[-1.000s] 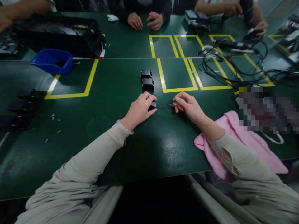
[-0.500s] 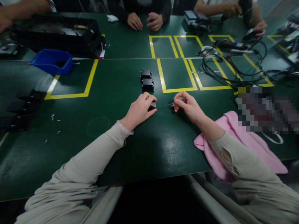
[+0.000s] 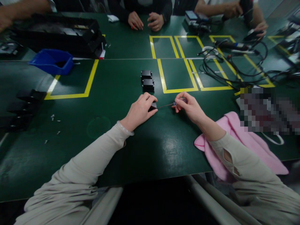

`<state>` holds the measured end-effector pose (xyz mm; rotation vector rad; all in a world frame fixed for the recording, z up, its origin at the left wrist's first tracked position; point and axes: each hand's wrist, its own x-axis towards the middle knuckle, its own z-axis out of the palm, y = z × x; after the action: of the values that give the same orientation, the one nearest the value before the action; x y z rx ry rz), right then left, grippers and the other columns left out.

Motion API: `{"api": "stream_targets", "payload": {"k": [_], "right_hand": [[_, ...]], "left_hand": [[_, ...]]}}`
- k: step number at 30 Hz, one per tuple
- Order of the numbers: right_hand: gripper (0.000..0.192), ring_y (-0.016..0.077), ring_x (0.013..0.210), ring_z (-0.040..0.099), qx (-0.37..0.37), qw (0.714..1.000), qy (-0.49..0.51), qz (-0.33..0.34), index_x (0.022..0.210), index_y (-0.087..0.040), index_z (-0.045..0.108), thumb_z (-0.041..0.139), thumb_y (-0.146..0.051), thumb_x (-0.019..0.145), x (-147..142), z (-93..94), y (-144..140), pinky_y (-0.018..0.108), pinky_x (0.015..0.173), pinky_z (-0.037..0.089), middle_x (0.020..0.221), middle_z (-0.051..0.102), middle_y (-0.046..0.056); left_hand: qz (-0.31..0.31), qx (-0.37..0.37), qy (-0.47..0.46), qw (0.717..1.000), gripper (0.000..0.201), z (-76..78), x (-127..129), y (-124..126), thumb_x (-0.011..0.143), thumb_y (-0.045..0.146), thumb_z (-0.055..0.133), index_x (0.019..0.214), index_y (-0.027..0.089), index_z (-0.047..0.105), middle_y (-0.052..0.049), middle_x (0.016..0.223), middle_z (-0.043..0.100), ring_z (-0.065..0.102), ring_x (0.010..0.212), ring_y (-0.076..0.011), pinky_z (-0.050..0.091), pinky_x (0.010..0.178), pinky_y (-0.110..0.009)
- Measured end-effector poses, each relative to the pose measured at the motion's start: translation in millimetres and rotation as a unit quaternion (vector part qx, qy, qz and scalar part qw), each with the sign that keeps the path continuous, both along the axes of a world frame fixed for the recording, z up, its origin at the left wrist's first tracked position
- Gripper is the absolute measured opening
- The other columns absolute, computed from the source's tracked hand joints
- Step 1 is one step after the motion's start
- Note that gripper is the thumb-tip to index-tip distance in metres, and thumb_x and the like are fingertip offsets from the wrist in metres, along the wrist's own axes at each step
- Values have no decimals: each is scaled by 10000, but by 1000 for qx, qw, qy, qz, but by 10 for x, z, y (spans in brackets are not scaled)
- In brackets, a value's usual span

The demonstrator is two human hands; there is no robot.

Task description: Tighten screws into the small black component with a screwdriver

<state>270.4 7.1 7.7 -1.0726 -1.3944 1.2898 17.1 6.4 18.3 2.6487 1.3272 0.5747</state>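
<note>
My left hand (image 3: 140, 109) is closed around a small black block (image 3: 153, 107) on the green table, with only part of the block showing between thumb and fingers. Between the fingertips of my right hand (image 3: 186, 104) is the handle of a screwdriver (image 3: 167, 105). Its thin shaft lies nearly level, and the tip meets the right side of the block. Just beyond my left hand stand two similar black blocks (image 3: 148, 84), one behind the other, with small shiny screws at their sides.
Several loose screws (image 3: 52, 117) lie at left, near black parts (image 3: 25, 107). A blue bin (image 3: 52, 62) stands by a long black tray (image 3: 92, 37). A pink cloth (image 3: 243, 143) lies under my right forearm. Cables (image 3: 234, 68) sprawl at right. Across the table rest another person's hands (image 3: 156, 22).
My hands, the block and the screwdriver hold almost the same position. A small red spot now shows at the fingers of the person opposite.
</note>
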Motion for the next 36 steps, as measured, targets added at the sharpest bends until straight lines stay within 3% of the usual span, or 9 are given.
{"api": "stream_targets", "payload": {"k": [4,8,15,19,22,27,33,36], "right_hand": [[368,107,531,589,-1,1000,2,-1,849,-233,579,806,-523,864,-5,7,-5,333,750,574,551,554,-91],[397,115,494,560,1,1000,5,9,840,-240,581,732,-601,907,-2,12,-2,328,695,560,487,460,-107],[347,113,551,611,-7,1000,1,0,887,-242,569,800,-500,870,7,-9,7,345,765,578,587,564,-91],[348,113,520,590,-9,1000,-6,5,865,-245,571,763,-533,901,8,-6,5,357,786,582,524,501,-106],[367,115,503,580,-9,1000,-2,9,863,-248,571,767,-557,891,9,-10,8,348,761,577,487,455,-119],[351,110,536,598,-11,1000,7,4,887,-240,577,817,-494,859,3,-15,6,334,738,571,567,577,-88],[312,117,498,568,6,1000,0,10,855,-237,592,732,-504,937,3,2,1,334,702,555,499,458,-105],[291,115,527,601,1,1000,4,6,902,-234,583,772,-455,912,9,6,2,318,705,549,549,548,-90]], "left_hand": [[2,0,0,1000,302,7,4,-6,950,252,693,1214,194,556,-96,1217,606,606,1112,-259,569,805,-355],[3,0,5,1000,310,9,5,-6,949,254,697,1218,190,555,-99,1224,604,605,1113,-258,569,800,-349],[7,-5,5,1000,294,17,12,-7,949,248,680,1212,203,555,-93,1216,604,606,1120,-258,577,820,-359],[8,-2,4,1000,297,18,14,-10,947,250,682,1213,205,555,-92,1212,603,606,1113,-258,575,796,-349],[6,-5,4,1000,296,14,11,-7,951,249,679,1215,196,557,-98,1216,604,603,1114,-262,574,789,-353],[5,-8,4,1000,307,14,10,-3,949,251,690,1220,192,558,-100,1223,606,607,1115,-262,574,787,-354],[6,-8,6,1000,297,25,12,-3,953,252,681,1216,190,557,-103,1221,608,606,1111,-262,573,781,-354],[3,-1,5,1000,297,14,7,1,953,256,681,1215,197,554,-99,1220,610,611,1110,-258,574,781,-347]]}}
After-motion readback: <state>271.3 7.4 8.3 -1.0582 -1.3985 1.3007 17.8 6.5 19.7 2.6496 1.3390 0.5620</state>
